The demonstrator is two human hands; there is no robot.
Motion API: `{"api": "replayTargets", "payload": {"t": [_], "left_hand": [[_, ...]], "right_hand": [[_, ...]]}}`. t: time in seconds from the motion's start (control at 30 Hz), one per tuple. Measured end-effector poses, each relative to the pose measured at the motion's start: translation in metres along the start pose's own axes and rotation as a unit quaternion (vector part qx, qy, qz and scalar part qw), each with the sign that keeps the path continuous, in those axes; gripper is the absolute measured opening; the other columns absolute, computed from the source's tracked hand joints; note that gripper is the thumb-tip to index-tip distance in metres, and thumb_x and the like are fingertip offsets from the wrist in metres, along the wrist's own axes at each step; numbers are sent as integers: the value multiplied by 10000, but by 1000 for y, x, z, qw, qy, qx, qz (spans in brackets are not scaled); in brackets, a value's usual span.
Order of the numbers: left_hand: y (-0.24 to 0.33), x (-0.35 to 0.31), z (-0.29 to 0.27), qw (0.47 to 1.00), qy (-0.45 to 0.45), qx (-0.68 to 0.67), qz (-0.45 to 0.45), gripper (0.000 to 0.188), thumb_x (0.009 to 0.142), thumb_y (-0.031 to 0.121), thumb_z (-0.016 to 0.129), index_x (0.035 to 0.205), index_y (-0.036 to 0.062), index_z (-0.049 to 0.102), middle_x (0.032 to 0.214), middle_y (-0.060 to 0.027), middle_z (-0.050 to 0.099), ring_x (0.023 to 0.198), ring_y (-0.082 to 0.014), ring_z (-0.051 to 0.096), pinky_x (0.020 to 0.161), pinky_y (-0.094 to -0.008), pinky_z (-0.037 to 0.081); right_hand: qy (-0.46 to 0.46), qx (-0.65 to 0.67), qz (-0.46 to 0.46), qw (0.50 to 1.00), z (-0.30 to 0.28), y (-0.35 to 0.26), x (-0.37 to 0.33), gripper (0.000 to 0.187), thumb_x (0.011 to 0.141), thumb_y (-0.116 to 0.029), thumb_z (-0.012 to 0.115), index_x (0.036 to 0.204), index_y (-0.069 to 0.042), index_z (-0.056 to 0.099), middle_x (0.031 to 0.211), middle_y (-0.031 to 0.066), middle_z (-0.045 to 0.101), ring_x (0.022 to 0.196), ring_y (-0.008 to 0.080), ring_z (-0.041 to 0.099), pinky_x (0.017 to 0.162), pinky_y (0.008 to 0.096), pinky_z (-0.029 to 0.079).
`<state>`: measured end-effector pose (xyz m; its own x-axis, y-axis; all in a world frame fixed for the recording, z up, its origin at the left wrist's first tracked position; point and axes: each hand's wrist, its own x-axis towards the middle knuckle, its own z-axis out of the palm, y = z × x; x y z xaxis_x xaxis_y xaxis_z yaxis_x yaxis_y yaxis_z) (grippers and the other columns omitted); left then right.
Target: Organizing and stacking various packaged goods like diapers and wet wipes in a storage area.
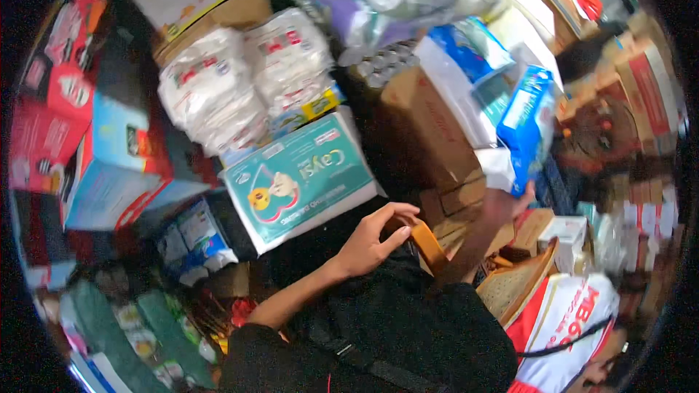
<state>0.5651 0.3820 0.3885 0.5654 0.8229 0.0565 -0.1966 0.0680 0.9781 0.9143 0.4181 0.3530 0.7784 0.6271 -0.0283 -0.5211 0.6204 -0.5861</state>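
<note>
Left hand [371, 241] grips orange strap [428, 244], hemmed by teal pack [302, 175] and cardboard box [429, 131].

Flat teal pack [302, 178] centre; blue-white pack [526, 120] right; 2 white wrapped bundles [211, 91] above.

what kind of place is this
Most likely a crowded stockroom or the back of a small shop. Bulk white plastic-wrapped packs, brown cardboard cartons and a teal boxed pack are stacked tightly all around. The right hand holds up a blue-and-white pack.
</note>
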Motion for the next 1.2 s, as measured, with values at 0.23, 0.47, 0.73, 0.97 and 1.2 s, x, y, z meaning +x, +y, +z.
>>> {"api": "replayTargets", "payload": {"t": [0.23, 0.47, 0.73, 0.97, 1.2], "left_hand": [[51, -35, -44, 957, 245, -57, 142, 850, 982, 158, 770, 1663, 72, 269, 1583, -155, 466, 1394, -278, 555, 1121, -445, 480], [64, -138, -103, 844, 526, 44, 89, 602, 1007, 217, 801, 1470, -4, 486, 1287, -145, 666, 1165, -211, 663, 1024, -402, 545], [10, -264, -137, 732, 665, -112, -97, 589, 1132, 452, 596, 1461, -36, 611, 1309, -114, 728, 1196, -171, 685, 1001, -327, 564], [-30, -328, -136, 679, 689, -242, -73, 585, 1108, 440, 644, 1368, -84, 654, 1206, -165, 780, 940, -209, 790, 821, -346, 651], [-73, -382, -164, 602, 790, -67, -98, 507, 1105, 414, 658, 1281, -54, 739, 1144, -95, 778, 931, -138, 716, 838, -297, 573]], "right_hand": [[-188, -155, 138, 960, 81, 66, -96, 869, 873, -435, 789, 1562, 8, 500, 1549, 189, 575, 1435, 357, 547, 1229, 503, 412], [-471, -161, 337, 799, 124, 127, -217, 1209, 699, -461, 976, 1636, 41, 401, 1599, 207, 511, 1493, 354, 492, 1261, 465, 369], [-788, -163, 389, 448, 155, 149, -299, 975, 846, -318, 877, 1677, -73, 431, 1798, 255, 181, 1662, 394, 233, 1318, 518, 224], [-867, -179, 342, 314, 164, 158, -359, 902, 913, -189, 837, 1700, -148, 398, 1821, 253, 42, 1656, 422, 242, 1299, 529, 308], [-844, -221, 363, 327, 129, 187, -401, 979, 929, -160, 838, 1737, -137, 285, 1812, 252, 25, 1599, 398, 362, 1184, 486, 492]]}}
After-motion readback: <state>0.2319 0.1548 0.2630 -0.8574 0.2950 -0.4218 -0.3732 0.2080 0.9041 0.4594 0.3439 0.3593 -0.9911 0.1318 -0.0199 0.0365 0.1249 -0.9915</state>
